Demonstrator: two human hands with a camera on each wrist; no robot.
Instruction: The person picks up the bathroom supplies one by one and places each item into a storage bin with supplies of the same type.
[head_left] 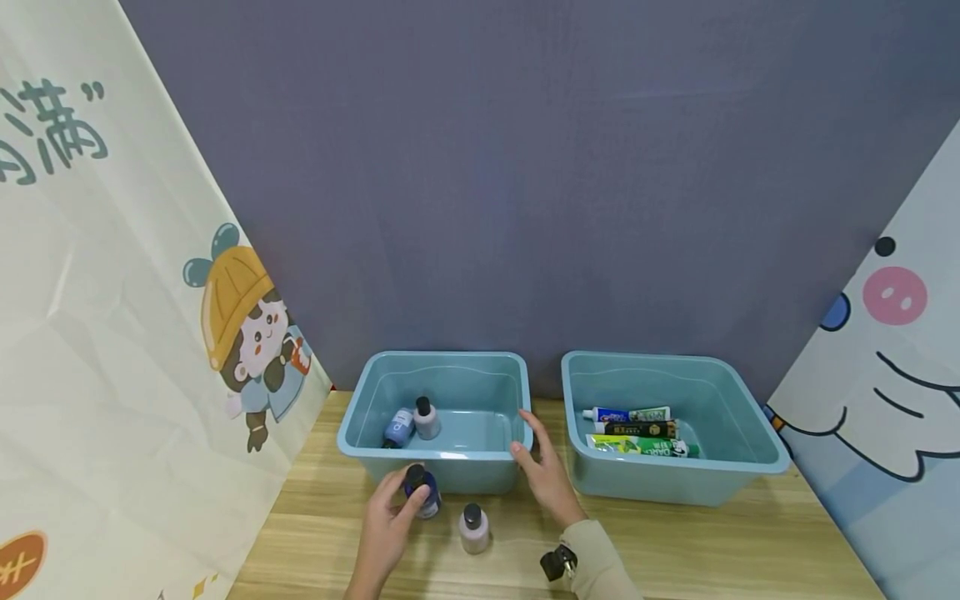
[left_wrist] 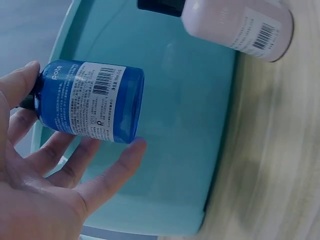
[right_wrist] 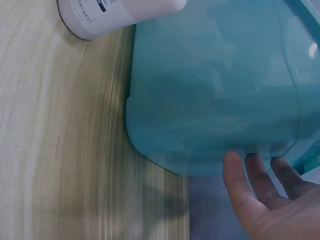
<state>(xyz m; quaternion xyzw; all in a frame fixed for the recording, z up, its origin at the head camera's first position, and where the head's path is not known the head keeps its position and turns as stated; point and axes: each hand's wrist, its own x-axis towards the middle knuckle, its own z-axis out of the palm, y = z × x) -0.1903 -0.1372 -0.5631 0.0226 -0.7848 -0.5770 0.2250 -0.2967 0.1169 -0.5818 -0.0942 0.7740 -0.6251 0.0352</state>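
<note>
My left hand point(head_left: 386, 525) pinches a dark blue bottle point(head_left: 431, 502) near its black cap, upright in front of the left teal bin point(head_left: 468, 475). In the left wrist view the bottle's white barcode label point(left_wrist: 95, 102) faces the camera. My right hand point(head_left: 553, 482) rests at the right end of that bin, thumb at the front corner of the rim. The right wrist view has its extended fingers point(right_wrist: 235, 172) against the bin's outer wall. Between my hands a pale pink bottle point(head_left: 474, 533) with a black cap stands on the table.
Inside the left bin, a blue bottle point(head_left: 400, 425) lies tilted beside an upright pale bottle point(head_left: 427, 421). The right teal bin point(head_left: 675, 479) holds several toothpaste tubes point(head_left: 636, 429). Behind both bins rises a grey panel point(head_left: 487, 208). A small black object point(head_left: 555, 564) hangs at my right sleeve.
</note>
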